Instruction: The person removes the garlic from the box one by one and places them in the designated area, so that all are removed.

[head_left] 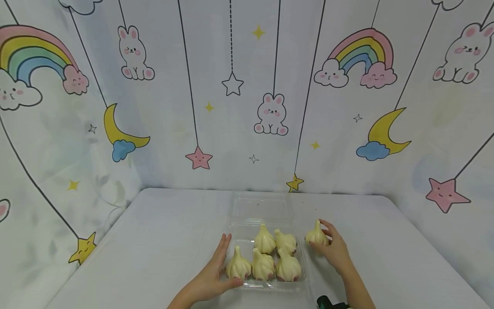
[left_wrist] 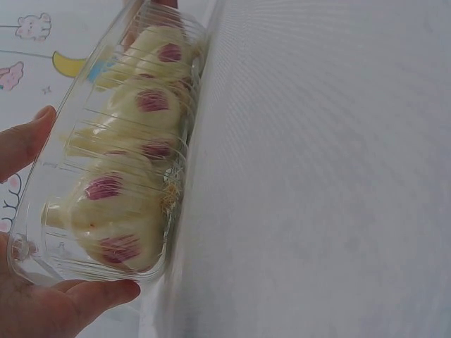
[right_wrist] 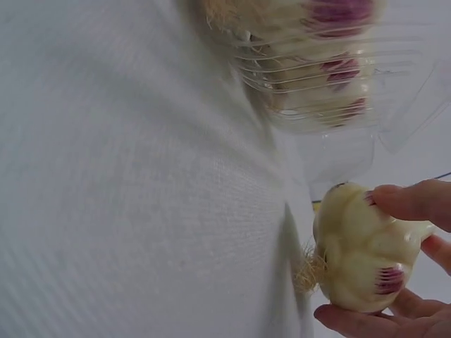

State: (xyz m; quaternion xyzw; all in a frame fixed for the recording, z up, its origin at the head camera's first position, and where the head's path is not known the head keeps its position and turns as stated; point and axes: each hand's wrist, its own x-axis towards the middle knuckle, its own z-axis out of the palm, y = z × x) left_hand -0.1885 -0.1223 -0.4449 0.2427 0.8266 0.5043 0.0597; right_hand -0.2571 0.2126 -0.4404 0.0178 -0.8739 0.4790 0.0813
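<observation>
Closest to the lens, the left hand (head_left: 210, 279) lies against the near left corner of a clear plastic tray (head_left: 247, 223); its fingers are almost straight along the side wall and the thumb runs under the front edge, so it braces the tray rather than clasping it. From the left wrist view the same fingers (left_wrist: 25, 141) press flat on the ribbed wall.

The right hand (head_left: 335, 251) sits just beside the tray's right edge, fingers curled round a single garlic bulb (head_left: 316, 236). In the right wrist view that bulb (right_wrist: 359, 246) is pinched between fingertip above and fingers below, roots pointing at the white table (head_left: 154, 240), and it seems just clear of the surface, though I can't be sure.

As I judge it, the step is moving this bulb between tray and table. Doing it well means keeping the left hand firm, since the thin tray would slide easily, and keeping the hold on the bulb's body, not its papery skin or stem, which could tear. The bulb should clear the tray's rim without knocking the ones standing inside.

Counting: five bulbs stand in the tray (head_left: 264, 257), two in the back row, three in front, and one is in the right hand, six altogether. One tray, with its clear lid laid open behind.
</observation>
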